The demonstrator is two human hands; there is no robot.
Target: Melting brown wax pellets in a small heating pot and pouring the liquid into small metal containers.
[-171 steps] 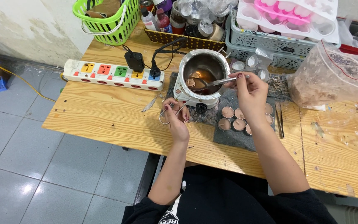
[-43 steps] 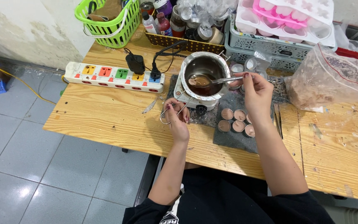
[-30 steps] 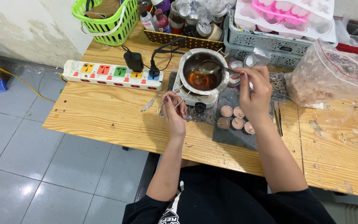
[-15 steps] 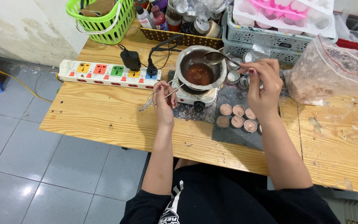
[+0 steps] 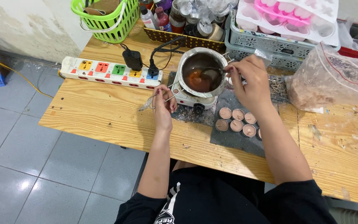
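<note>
1. Head view, surroundings: on the wooden counter (image 5: 104, 120) a white power strip (image 5: 110, 72) with coloured sockets lies at the left, and two black plugs with cables sit in it. Behind it stand a green basket (image 5: 106, 18), a tray of bottles (image 5: 179, 16) and a grey crate (image 5: 270, 45) with pink and white moulds on top. A clear plastic bag (image 5: 332, 81) with brownish filling lies at the right.
2. A dark grey mat (image 5: 237, 139) lies in front of the small white hotplate (image 5: 191, 97). On the mat several small round cups (image 5: 235, 120) with pale pink filling stand close together.
3. The metal pot (image 5: 201, 74) stands on the hotplate, between the two hands. It holds a dark brown-orange liquid that looks glossy.
4. The right hand (image 5: 249, 81) is at the pot's right rim. Its fingers (image 5: 233, 70) are closed on a spoon (image 5: 210, 74), whose bowl is inside the pot.
5. The left hand (image 5: 164, 103) rests just left of the hotplate. Its fingers are curled around thin metal tongs (image 5: 156, 97), which point to the left over the counter.
</note>
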